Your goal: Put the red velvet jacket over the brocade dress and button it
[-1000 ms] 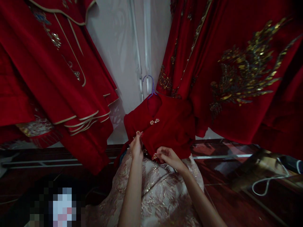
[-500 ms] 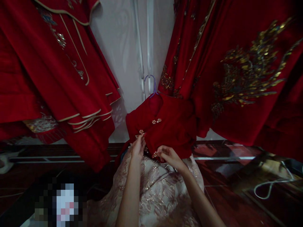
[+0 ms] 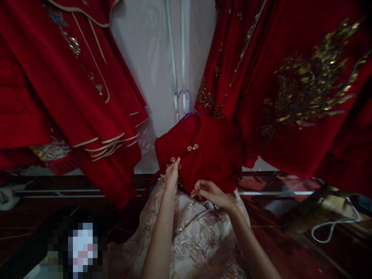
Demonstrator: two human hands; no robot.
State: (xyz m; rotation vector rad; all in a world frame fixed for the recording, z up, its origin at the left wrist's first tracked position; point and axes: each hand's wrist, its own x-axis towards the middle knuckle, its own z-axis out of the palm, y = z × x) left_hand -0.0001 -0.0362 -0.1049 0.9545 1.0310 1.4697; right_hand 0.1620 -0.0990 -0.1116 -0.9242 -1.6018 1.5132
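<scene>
A small red velvet top (image 3: 209,155) hangs on a purple hanger (image 3: 186,102) in front of me, over a pale pink and gold brocade skirt (image 3: 188,240). Pearl flower buttons (image 3: 192,147) run down its slanted front flap. My left hand (image 3: 171,176) pinches the flap's edge by a button at the left. My right hand (image 3: 210,192) is closed on the lower hem, fingers pinched around another pearl button (image 3: 192,192).
Large red embroidered garments hang on both sides: one with cream piping (image 3: 72,89) at the left, one with gold sequin embroidery (image 3: 305,93) at the right. A white wall (image 3: 151,58) is behind. A dark glossy floor (image 3: 290,232) holds a white cable (image 3: 328,228) at the right.
My left hand has slid slightly up and right along the flap's edge. My right hand has shifted a little lower on the hem. The view has drifted slightly.
</scene>
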